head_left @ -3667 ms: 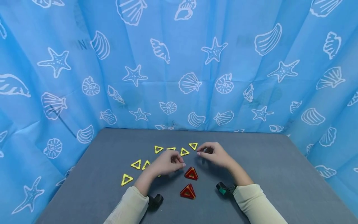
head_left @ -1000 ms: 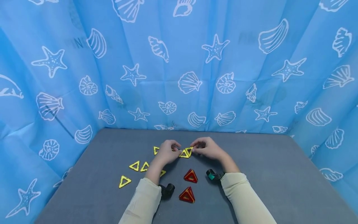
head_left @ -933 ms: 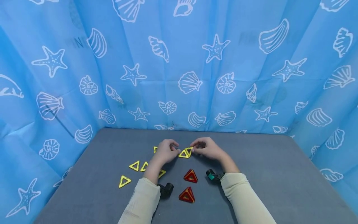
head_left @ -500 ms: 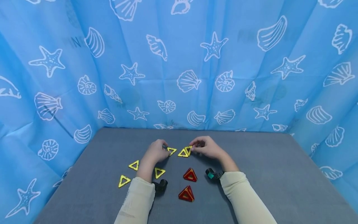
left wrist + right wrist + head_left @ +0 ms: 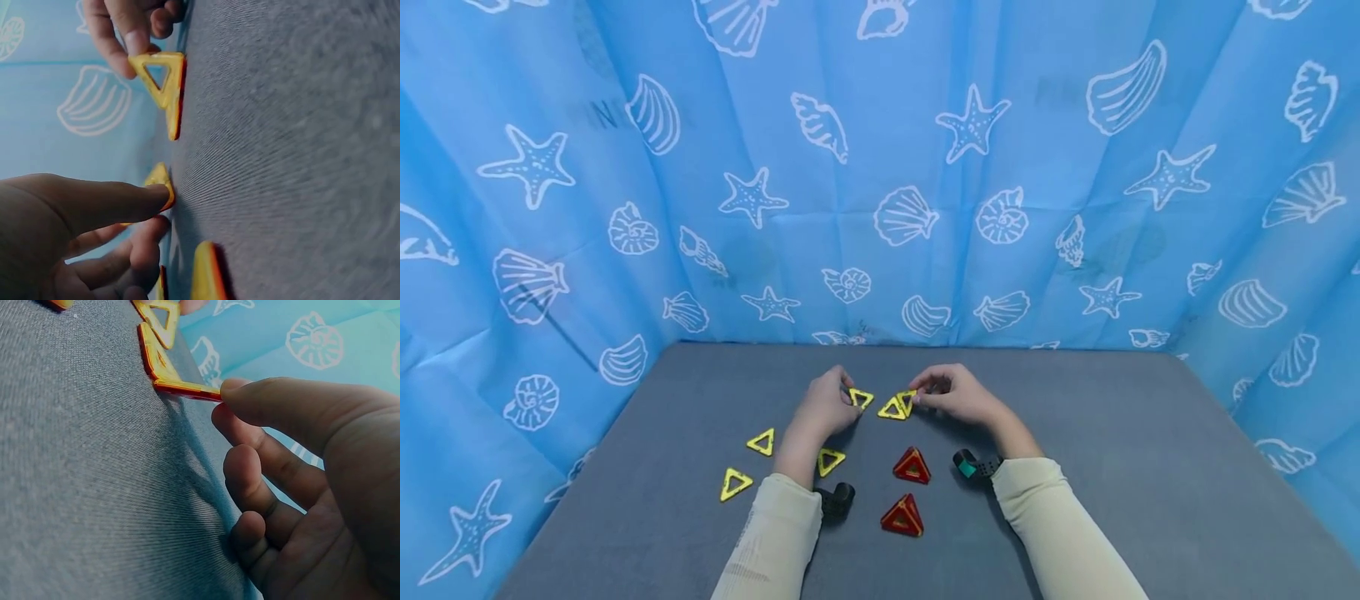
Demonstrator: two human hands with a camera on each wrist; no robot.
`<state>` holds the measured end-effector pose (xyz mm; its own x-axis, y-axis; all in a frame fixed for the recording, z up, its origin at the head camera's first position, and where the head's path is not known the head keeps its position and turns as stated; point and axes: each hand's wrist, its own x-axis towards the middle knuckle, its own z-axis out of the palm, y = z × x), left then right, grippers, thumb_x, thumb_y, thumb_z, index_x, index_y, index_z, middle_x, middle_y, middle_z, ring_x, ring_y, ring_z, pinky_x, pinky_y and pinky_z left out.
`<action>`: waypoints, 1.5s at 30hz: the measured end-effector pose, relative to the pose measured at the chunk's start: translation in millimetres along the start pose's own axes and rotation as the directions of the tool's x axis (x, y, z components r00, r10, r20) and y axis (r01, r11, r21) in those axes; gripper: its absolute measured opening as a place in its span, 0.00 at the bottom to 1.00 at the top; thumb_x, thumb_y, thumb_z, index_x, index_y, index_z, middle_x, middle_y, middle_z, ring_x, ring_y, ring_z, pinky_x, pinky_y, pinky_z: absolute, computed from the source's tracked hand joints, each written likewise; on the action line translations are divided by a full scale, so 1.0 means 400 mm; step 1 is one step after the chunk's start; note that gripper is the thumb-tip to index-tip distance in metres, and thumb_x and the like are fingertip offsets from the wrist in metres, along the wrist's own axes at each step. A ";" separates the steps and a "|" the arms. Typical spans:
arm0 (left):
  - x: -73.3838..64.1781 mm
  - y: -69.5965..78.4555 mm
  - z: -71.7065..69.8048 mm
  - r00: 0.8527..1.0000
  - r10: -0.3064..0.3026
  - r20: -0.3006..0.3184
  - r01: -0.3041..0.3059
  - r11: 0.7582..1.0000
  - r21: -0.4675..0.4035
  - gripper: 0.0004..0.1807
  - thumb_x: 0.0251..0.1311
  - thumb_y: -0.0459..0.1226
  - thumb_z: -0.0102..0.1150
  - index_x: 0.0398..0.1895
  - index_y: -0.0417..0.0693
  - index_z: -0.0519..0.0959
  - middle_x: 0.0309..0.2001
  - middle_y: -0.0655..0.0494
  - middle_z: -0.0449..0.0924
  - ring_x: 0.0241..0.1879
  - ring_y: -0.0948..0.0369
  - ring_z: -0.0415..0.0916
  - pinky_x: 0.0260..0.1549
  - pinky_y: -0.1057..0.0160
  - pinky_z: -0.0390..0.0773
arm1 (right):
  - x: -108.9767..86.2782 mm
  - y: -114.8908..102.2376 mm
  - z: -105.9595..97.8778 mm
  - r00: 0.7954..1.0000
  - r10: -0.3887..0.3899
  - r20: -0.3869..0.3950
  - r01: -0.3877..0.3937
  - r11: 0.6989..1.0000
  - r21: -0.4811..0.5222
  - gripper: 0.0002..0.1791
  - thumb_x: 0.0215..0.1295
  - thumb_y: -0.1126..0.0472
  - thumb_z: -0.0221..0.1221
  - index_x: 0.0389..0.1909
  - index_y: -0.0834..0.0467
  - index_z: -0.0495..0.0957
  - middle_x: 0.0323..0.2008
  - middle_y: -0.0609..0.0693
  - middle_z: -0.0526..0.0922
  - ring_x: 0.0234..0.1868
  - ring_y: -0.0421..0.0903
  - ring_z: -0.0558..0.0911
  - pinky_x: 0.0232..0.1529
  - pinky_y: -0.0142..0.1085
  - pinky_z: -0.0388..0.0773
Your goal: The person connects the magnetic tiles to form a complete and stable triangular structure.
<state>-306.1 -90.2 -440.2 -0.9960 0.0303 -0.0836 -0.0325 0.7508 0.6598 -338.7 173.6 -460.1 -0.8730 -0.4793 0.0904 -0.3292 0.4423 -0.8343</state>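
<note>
In the head view my left hand (image 5: 817, 417) pinches a yellow triangular magnetic tile (image 5: 861, 400) between thumb and fingers. Its thumb (image 5: 134, 199) lies across the tile in the left wrist view. To the right, my right hand (image 5: 961, 398) pinches a second yellow triangular tile (image 5: 194, 391) by its corner. That tile is raised at an angle and meets, along one edge, another yellow triangular tile (image 5: 891, 409) lying on the table. A short gap separates this joined pair from the tile in my left hand.
Nearer the front of the grey table (image 5: 1075, 533) stand two small red pyramids, one (image 5: 912, 467) behind the other (image 5: 903, 517). Loose yellow triangles lie at the left: one tile (image 5: 762, 442), another (image 5: 736, 483), and one (image 5: 831, 462) beside my left forearm. A blue shell-print curtain (image 5: 880, 167) hangs behind.
My left hand has left the joined pair, moved left and picked up another yellow tile, now slightly raised. Earlier my right hand brought its tile against the flat one; since then it stays nearly still.
</note>
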 end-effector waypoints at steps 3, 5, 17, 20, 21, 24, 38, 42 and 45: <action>-0.001 0.006 0.009 1.000 0.010 -0.011 -0.010 1.000 -0.012 0.19 0.62 0.34 0.74 0.51 0.48 0.76 0.34 0.52 0.82 0.31 0.56 0.78 0.32 0.57 0.77 | -0.004 0.007 0.003 1.000 0.008 -0.004 -0.008 1.000 -0.002 0.12 0.73 0.62 0.67 0.53 0.61 0.86 0.43 0.57 0.86 0.36 0.49 0.81 0.34 0.37 0.81; 0.000 0.010 0.016 1.000 0.023 -0.011 -0.023 1.000 -0.021 0.19 0.62 0.34 0.74 0.51 0.49 0.75 0.33 0.53 0.82 0.30 0.56 0.78 0.31 0.57 0.76 | -0.006 0.011 0.005 1.000 0.013 -0.011 -0.013 1.000 0.003 0.12 0.73 0.61 0.67 0.53 0.62 0.86 0.43 0.58 0.86 0.36 0.49 0.81 0.34 0.38 0.81; -0.009 0.028 0.037 0.994 0.103 -0.038 -0.104 0.994 -0.025 0.16 0.64 0.34 0.73 0.49 0.49 0.76 0.32 0.54 0.80 0.28 0.57 0.77 0.30 0.57 0.74 | -0.004 0.004 0.007 1.000 0.023 -0.020 -0.023 1.000 0.016 0.13 0.73 0.61 0.67 0.53 0.62 0.86 0.43 0.57 0.86 0.37 0.51 0.81 0.35 0.39 0.81; -0.011 0.032 0.040 0.993 0.116 -0.035 -0.117 0.993 -0.027 0.16 0.64 0.34 0.72 0.49 0.48 0.76 0.32 0.54 0.80 0.28 0.57 0.76 0.31 0.57 0.75 | -0.002 0.002 0.007 1.000 0.023 -0.019 -0.022 1.000 0.013 0.12 0.73 0.61 0.66 0.53 0.62 0.86 0.43 0.58 0.86 0.37 0.51 0.82 0.35 0.39 0.81; -0.012 0.033 0.041 0.992 0.119 -0.034 -0.120 0.992 -0.030 0.16 0.64 0.33 0.72 0.49 0.48 0.76 0.32 0.54 0.80 0.28 0.57 0.76 0.32 0.57 0.75 | -0.002 0.002 0.008 1.000 0.023 -0.019 -0.022 1.000 0.013 0.12 0.73 0.61 0.66 0.53 0.62 0.86 0.44 0.58 0.86 0.37 0.51 0.82 0.35 0.40 0.81; -0.013 0.035 0.043 0.991 0.129 -0.033 -0.130 0.991 -0.042 0.16 0.65 0.33 0.72 0.50 0.48 0.76 0.32 0.54 0.80 0.29 0.57 0.76 0.33 0.57 0.76 | -0.001 -0.001 0.009 0.999 0.027 -0.019 -0.027 1.000 0.014 0.12 0.73 0.61 0.66 0.53 0.62 0.86 0.44 0.58 0.86 0.37 0.50 0.81 0.36 0.40 0.81; -0.004 0.034 0.042 0.987 0.156 -0.027 -0.158 0.981 -0.114 0.09 0.62 0.33 0.74 0.43 0.46 0.84 0.36 0.53 0.84 0.34 0.59 0.79 0.38 0.57 0.81 | -0.001 -0.016 0.011 1.000 -0.011 -0.004 0.012 0.999 0.053 0.14 0.72 0.63 0.67 0.54 0.64 0.85 0.47 0.60 0.86 0.39 0.53 0.85 0.36 0.40 0.83; -0.003 0.031 0.045 0.985 0.169 -0.016 -0.170 0.978 -0.119 0.07 0.64 0.33 0.73 0.41 0.45 0.85 0.37 0.53 0.85 0.36 0.59 0.80 0.40 0.56 0.81 | 0.002 -0.013 0.012 1.000 -0.026 -0.004 0.026 0.997 0.071 0.14 0.70 0.63 0.69 0.53 0.64 0.84 0.47 0.61 0.87 0.39 0.54 0.85 0.35 0.41 0.83; -0.004 0.029 0.047 0.983 0.181 -0.015 -0.181 0.976 -0.120 0.06 0.65 0.33 0.73 0.41 0.45 0.85 0.38 0.53 0.85 0.37 0.58 0.80 0.41 0.55 0.82 | 0.004 -0.012 0.014 0.999 -0.032 -0.004 0.033 0.997 0.075 0.13 0.70 0.63 0.69 0.51 0.65 0.84 0.47 0.62 0.87 0.39 0.56 0.86 0.35 0.42 0.83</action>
<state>-303.2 -69.2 -446.5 -0.9867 0.1553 0.0486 0.1389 0.6483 0.7486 -336.4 166.5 -459.1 -0.8635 -0.4900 0.1197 -0.3295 0.3683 -0.8694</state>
